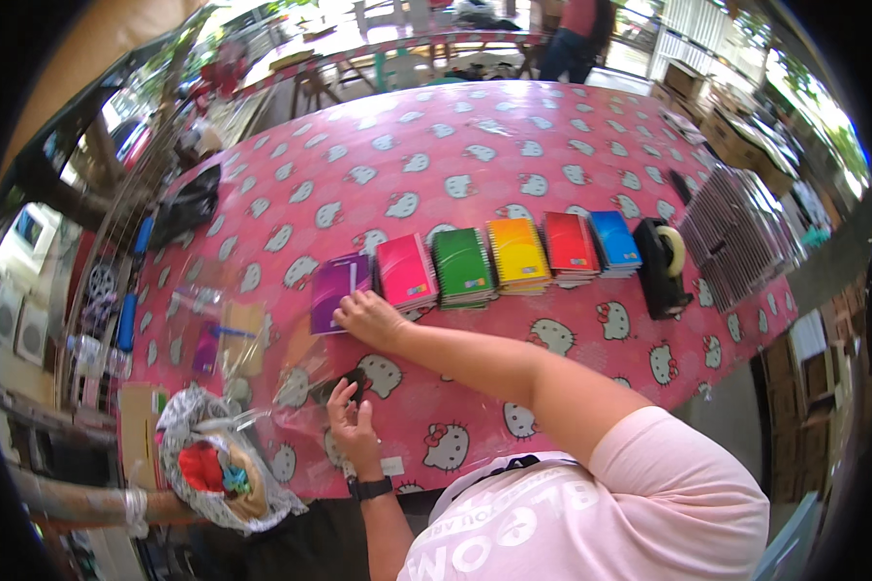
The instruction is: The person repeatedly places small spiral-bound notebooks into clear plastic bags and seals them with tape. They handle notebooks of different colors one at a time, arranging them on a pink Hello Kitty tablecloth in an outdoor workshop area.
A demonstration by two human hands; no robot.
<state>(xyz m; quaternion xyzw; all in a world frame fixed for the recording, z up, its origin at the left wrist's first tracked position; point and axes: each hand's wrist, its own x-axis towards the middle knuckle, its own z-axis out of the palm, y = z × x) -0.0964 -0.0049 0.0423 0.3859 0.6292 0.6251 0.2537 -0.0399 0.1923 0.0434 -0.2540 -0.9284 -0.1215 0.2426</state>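
A row of small spiral notebooks runs across the pink table. From left to right they are a purple notebook (333,286), a pink notebook (407,269), a green notebook (463,263), a yellow notebook (518,252), a red notebook (571,242) and a blue notebook (614,240); several sit in stacks. My right hand (368,318) reaches across, its fingers curled on the lower right of the purple notebook. Nearer me, my left hand (353,431) is raised with thumb and fingers apart. By its fingertips is a small dark object (355,382), whose kind I cannot make out. Clear plastic (295,385) lies beside it.
A black tape dispenser (661,276) stands right of the row, near a wire rack (736,232). At the near left hangs a patterned bag (179,416) with cloth inside. A blue pen (233,332) and a black plastic bag (189,205) lie at left. A person (576,44) stands beyond the table.
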